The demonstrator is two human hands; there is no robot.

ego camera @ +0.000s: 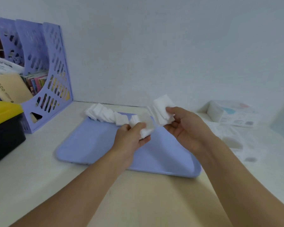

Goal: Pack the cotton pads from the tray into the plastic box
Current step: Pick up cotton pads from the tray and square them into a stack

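Pads: white square cotton pads (162, 112), light, soft, easily fanned; pinch stack edges.
Left hand (129, 138) grip: holds small stack.
Right hand (184, 126) grip: pinches fanned stack.

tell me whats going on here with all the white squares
A person is gathering cotton pads over a lilac tray. The left hand grips a small bunch of pads and the right hand holds a fanned stack. A row of pads lies along the tray's far edge. The clear plastic box sits to the right.
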